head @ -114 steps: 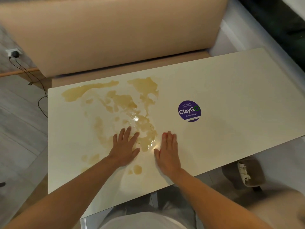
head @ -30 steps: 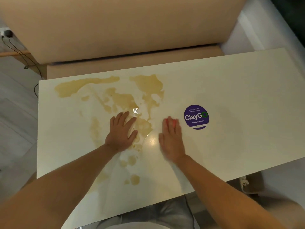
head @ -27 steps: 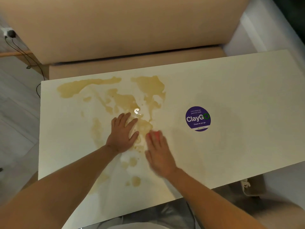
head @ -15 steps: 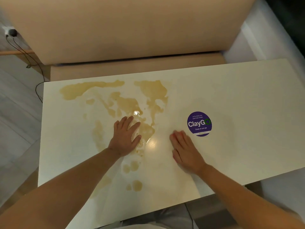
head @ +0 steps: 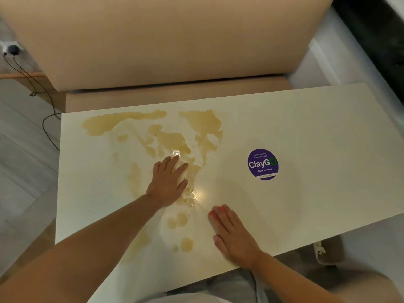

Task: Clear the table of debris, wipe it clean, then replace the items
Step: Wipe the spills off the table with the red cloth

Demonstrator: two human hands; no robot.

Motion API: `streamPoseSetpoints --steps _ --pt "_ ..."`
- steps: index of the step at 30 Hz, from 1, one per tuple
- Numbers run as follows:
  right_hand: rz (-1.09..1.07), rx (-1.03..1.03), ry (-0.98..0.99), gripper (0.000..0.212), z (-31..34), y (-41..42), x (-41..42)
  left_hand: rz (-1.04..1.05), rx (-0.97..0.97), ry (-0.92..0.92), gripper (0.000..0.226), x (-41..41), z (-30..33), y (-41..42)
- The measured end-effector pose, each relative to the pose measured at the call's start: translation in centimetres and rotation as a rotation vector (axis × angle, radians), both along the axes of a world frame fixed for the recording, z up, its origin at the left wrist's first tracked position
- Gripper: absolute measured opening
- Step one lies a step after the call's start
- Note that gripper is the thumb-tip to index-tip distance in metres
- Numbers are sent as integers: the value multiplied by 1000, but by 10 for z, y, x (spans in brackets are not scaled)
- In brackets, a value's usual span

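A cream white table [head: 328, 132] carries a wide tan liquid spill [head: 170, 138] over its left half, with smaller drops [head: 187, 243] toward the front edge. My left hand [head: 167, 182] lies flat, fingers straight, on the spill near the table's middle. My right hand [head: 231, 232] presses flat on the table closer to the front edge, right of the drops. A pinkish tint shows at its fingertips; I cannot tell whether anything lies under the palm. A glare spot sits between the hands.
A round purple ClayGo sticker [head: 263, 164] is on the table right of the hands. A tan upholstered bench [head: 166, 40] stands behind the table. A black cable [head: 32, 84] runs over the floor at left. A bin [head: 328, 252] stands under the right front edge.
My right hand has slid flat across the table, left, then right toward the sticker, and now back toward the front edge. My left hand has stayed flat in the spill.
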State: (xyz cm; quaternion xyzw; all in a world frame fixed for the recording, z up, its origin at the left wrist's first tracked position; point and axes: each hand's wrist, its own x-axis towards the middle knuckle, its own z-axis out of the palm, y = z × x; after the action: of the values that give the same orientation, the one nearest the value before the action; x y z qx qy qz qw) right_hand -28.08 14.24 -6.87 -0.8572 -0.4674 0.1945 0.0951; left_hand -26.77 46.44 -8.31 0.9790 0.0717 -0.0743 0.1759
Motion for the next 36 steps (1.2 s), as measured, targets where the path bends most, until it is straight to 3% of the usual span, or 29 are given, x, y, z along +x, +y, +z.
streamPoseSetpoints --steps 4,9,12,20,26,28,33,36 --pt "2 -63 -6 63 1 -10 42 -2 7 17 64 2 2 -1" --pt "-364 -48 -24 60 2 62 108 -5 -13 21 63 1 4 -1" --pt "-465 -52 -54 60 0 104 98 -22 8 23 62 1 7 2" --pt "-64 18 50 62 -2 55 -27 -43 45 -22 58 10 11 7" --pt "326 21 -31 61 -9 34 33 51 58 -8 64 41 10 18" --pt "353 0 -64 62 -9 48 75 81 45 48 70 56 12 24" --pt "-63 -13 -93 59 5 100 191 96 65 91 74 69 12 30" --pt "-292 -32 -114 57 5 124 219 96 65 81 72 67 12 31"
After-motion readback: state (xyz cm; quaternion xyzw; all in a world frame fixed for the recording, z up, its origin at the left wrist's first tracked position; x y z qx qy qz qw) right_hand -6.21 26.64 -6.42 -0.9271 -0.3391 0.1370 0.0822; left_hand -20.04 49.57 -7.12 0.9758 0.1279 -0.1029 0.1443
